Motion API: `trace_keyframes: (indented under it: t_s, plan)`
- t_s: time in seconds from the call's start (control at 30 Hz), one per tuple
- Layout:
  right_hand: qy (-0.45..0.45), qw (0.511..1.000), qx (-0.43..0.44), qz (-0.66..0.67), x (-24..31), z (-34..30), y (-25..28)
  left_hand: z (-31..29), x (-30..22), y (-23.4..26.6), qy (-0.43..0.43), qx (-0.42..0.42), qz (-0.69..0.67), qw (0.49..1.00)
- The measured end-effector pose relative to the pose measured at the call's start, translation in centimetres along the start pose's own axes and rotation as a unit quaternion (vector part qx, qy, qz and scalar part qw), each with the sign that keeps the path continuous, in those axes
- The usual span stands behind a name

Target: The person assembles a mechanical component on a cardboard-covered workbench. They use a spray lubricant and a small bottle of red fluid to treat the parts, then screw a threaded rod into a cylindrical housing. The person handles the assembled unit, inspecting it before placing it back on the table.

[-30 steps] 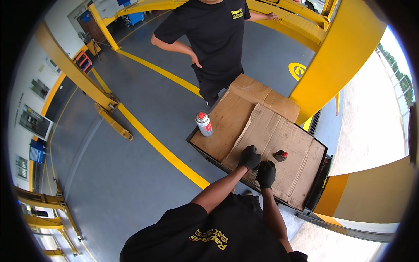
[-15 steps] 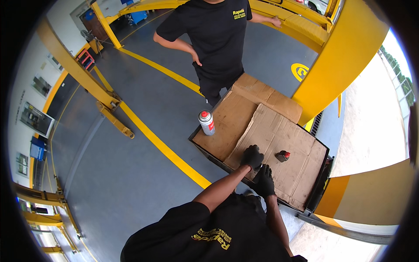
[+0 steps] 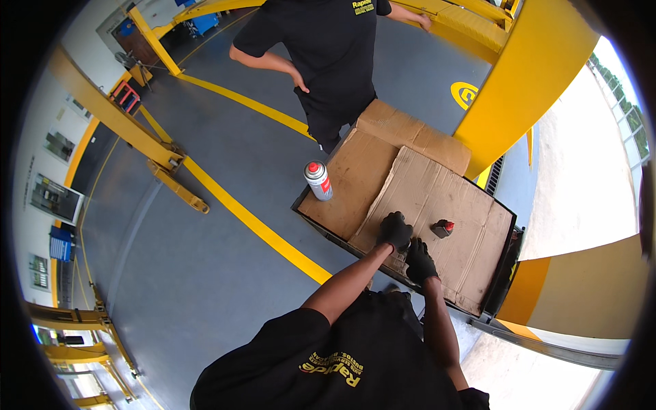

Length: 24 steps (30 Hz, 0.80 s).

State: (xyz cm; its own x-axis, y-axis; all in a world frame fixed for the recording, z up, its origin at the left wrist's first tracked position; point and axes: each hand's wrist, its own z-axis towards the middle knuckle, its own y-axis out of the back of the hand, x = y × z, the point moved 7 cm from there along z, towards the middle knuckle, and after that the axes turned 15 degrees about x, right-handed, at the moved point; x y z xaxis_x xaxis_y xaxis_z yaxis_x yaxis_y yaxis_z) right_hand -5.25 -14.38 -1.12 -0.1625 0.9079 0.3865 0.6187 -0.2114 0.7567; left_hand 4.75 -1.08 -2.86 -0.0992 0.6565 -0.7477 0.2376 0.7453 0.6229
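Over the near part of a cardboard sheet (image 3: 430, 184), my two black-gloved hands are close together. My left hand (image 3: 395, 232) is closed, its fingers curled downward. Just to its right and nearer to me, my right hand (image 3: 420, 262) is also closed, fingertips pointing toward the left one. Whatever lies between them is too small and too covered to name. A small dark object with a red top (image 3: 443, 228) rests on the cardboard to the right of my hands. At the far left, a white and red spray can (image 3: 318, 181) with a red cap stands upright.
The cardboard lines a black-edged tray or cart top (image 3: 326, 236). A folded cardboard flap (image 3: 413, 137) lies along its far side. A person (image 3: 321, 61) in black stands beyond it, one hand on the hip. A yellow lift post (image 3: 526, 82) rises at the right.
My right hand has moved forward and slightly right, its fingers staying near the left hand. The whole view has shifted a little. The can and the red-topped object stay in place.
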Motion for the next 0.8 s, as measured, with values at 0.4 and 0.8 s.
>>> trace_keyframes:
  t_s: [0.4, 0.8]
  plan:
    - [-0.069, 0.991, -0.097, -0.057, 2.0, -2.6, 1.0, -1.1, -1.3, 1.3, 0.012, 0.067, -0.028, 0.997]
    - [-0.143, 0.970, -0.163, -0.111, 2.8, -2.7, -2.6, -1.9, -1.6, 1.1, -0.032, 0.037, -0.040, 0.998]
